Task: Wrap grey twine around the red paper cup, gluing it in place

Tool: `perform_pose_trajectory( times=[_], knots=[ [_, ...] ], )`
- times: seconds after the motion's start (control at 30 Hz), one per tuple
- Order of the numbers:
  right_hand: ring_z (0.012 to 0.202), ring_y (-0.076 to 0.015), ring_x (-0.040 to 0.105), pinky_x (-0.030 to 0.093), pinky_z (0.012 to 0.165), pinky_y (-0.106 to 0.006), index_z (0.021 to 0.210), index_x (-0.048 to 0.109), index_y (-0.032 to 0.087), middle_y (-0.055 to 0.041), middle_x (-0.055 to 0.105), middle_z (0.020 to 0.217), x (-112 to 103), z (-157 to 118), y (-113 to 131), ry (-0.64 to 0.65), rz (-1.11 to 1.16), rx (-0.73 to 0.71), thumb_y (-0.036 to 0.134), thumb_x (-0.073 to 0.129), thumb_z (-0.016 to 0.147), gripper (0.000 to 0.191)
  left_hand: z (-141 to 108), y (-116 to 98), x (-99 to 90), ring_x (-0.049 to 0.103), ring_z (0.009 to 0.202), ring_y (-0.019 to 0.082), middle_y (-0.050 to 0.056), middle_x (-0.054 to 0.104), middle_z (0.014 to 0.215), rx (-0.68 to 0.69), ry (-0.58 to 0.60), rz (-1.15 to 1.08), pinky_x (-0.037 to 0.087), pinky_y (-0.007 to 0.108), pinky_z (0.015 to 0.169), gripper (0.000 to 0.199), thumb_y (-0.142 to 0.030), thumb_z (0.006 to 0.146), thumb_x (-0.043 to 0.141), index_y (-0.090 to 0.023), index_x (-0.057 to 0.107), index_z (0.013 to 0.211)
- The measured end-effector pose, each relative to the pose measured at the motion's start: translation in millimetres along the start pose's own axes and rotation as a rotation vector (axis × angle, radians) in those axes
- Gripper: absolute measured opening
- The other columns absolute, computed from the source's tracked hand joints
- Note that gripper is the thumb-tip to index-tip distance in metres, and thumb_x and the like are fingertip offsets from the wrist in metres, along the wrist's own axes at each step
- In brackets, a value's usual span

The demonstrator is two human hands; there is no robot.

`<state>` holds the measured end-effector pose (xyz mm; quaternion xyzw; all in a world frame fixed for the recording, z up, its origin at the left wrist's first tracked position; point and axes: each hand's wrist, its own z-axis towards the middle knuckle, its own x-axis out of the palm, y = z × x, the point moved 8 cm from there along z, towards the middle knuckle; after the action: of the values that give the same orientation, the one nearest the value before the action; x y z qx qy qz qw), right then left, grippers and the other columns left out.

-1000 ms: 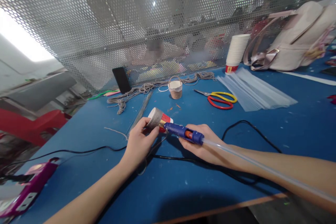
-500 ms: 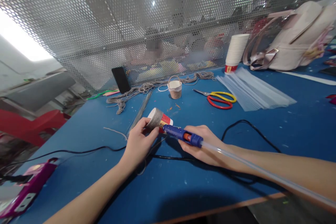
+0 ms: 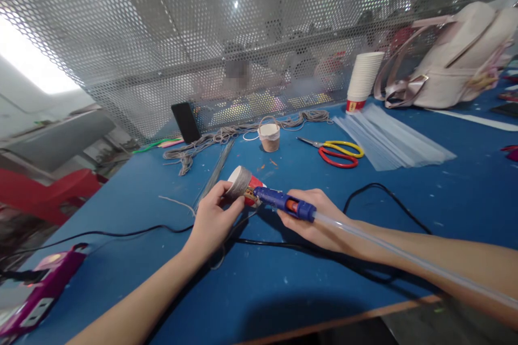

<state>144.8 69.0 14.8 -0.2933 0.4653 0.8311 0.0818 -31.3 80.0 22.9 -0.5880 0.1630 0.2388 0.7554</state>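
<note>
Tilted on its side, a paper cup (image 3: pixel 242 182) with grey cord wound round its upper part is held between the thumb and fingers of my left hand (image 3: pixel 216 215). Its lower part is bare, red and white. My right hand (image 3: pixel 315 218) grips a blue hot glue gun (image 3: pixel 283 202), whose nozzle meets or nearly meets the cup's side by the cord's edge. A long clear glue stick (image 3: pixel 364 232) runs out of the gun's back over my right forearm. A loose cord end (image 3: pixel 249 217) hangs below the cup.
Behind lie a small cord-covered basket (image 3: pixel 270 137), grey cord (image 3: pixel 222 135), scissors (image 3: pixel 338 153), translucent sheets (image 3: pixel 396 140), stacked paper cups (image 3: pixel 365 78) and a phone (image 3: pixel 186 123). A black cable (image 3: pixel 275 244) crosses the blue table. A purple power strip (image 3: pixel 44 291) sits left, a backpack (image 3: pixel 453 64) right.
The glue gun and my right hand have shifted slightly right along the cup. My left hand and the cup have barely moved.
</note>
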Motion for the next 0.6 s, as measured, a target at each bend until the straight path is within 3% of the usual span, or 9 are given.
perform_pose_trajectory(
  times=[0.17, 0.3, 0.5, 0.6],
  knots=[
    [0.049, -0.0083, 0.037, 0.033, 0.052, -0.021, 0.063, 0.045, 0.019, 0.0028, 0.049, 0.057, 2.0, 0.2, 1.2, 0.047, 0.008, 0.000, 0.023, 0.054, 0.075, 0.016, 0.2, 0.5, -0.2, 0.054, 0.066, 0.014, -0.003, 0.059, 0.069, 0.018, 0.006, 0.018, 0.043, 0.025, 0.064, 0.013, -0.031, 0.072, 0.058, -0.019, 0.057, 0.076],
    [0.047, -0.0076, 0.033, 0.032, 0.051, -0.021, 0.059, 0.041, 0.020, 0.0041, 0.046, 0.053, -3.5, 0.0, 1.6, 0.006, 0.006, 0.020, 0.023, 0.053, 0.076, 0.021, -0.2, -1.0, -1.8, 0.053, 0.064, 0.014, -0.003, 0.058, 0.069, 0.032, -0.001, 0.024, 0.041, 0.024, 0.060, 0.013, -0.031, 0.071, 0.056, -0.019, 0.056, 0.074],
    [0.049, -0.0082, 0.038, 0.034, 0.052, -0.021, 0.064, 0.049, 0.018, 0.0021, 0.051, 0.057, 1.4, -2.0, 2.4, 0.069, 0.022, -0.001, 0.025, 0.054, 0.075, 0.014, -0.2, -4.2, -2.9, 0.048, 0.060, 0.012, -0.004, 0.054, 0.063, 0.044, -0.013, 0.065, 0.038, 0.023, 0.057, 0.012, -0.030, 0.068, 0.055, -0.018, 0.056, 0.070],
    [0.048, -0.0078, 0.038, 0.034, 0.052, -0.021, 0.061, 0.046, 0.019, 0.0028, 0.050, 0.055, -2.5, -1.0, 0.9, 0.031, 0.002, 0.015, 0.024, 0.055, 0.076, 0.018, 0.2, -4.5, -2.4, 0.049, 0.060, 0.012, -0.004, 0.055, 0.064, 0.055, -0.008, 0.060, 0.039, 0.023, 0.057, 0.011, -0.030, 0.068, 0.055, -0.019, 0.056, 0.070]
  ],
)
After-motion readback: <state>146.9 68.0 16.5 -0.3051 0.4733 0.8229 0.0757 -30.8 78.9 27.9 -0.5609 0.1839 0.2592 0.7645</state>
